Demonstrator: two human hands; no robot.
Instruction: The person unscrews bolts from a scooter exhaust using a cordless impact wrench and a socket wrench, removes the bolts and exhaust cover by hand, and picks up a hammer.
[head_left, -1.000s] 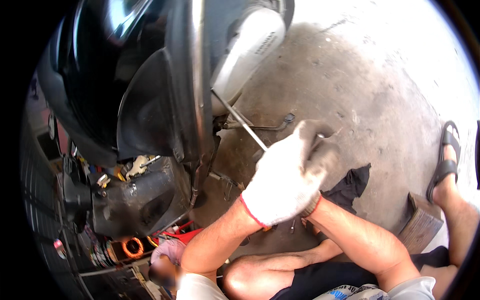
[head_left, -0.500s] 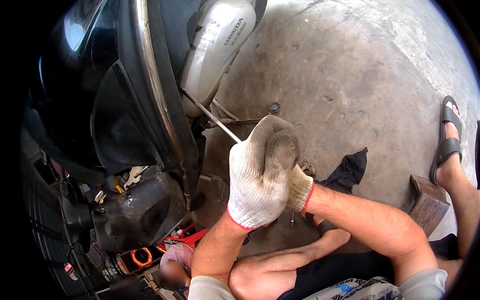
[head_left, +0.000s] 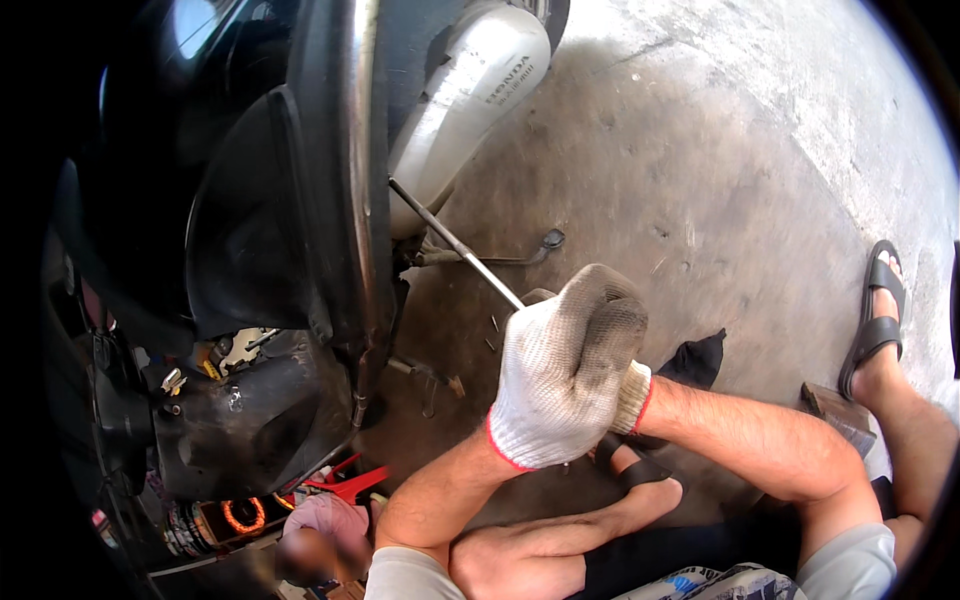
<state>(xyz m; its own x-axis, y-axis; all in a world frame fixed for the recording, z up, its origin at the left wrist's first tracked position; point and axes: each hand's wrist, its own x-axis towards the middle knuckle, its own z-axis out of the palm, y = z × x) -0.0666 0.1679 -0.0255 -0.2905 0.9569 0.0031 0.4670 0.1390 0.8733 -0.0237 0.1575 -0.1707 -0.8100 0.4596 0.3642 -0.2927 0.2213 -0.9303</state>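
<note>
A long tool with a thin steel shaft (head_left: 460, 247) slants from my gloved hands up to the scooter's lower side, where its tip goes out of sight beside the pale engine cover (head_left: 470, 95). My left hand (head_left: 560, 375), in a white knit glove with a red-edged cuff, is closed around the tool's handle end. The glove has grey-brown stains on it. Mostly hidden behind it is my right hand (head_left: 632, 395), also gloved; mainly its cuff shows. Both hands are pressed together, and they cover the handle, so its kind cannot be made out.
The dark scooter body (head_left: 240, 210) with a metal side rail (head_left: 362, 140) fills the left. A pedal lever (head_left: 553, 239) sticks out over the concrete floor. Around me are a black cloth (head_left: 697, 360), a wooden stool (head_left: 838, 412) and a sandalled foot (head_left: 872, 350). Another person (head_left: 325, 520) sits lower left.
The view has shifted, so the scooter appears farther right. My joined hands sit lower and farther right, still around the tool, and slightly more of its shaft shows.
</note>
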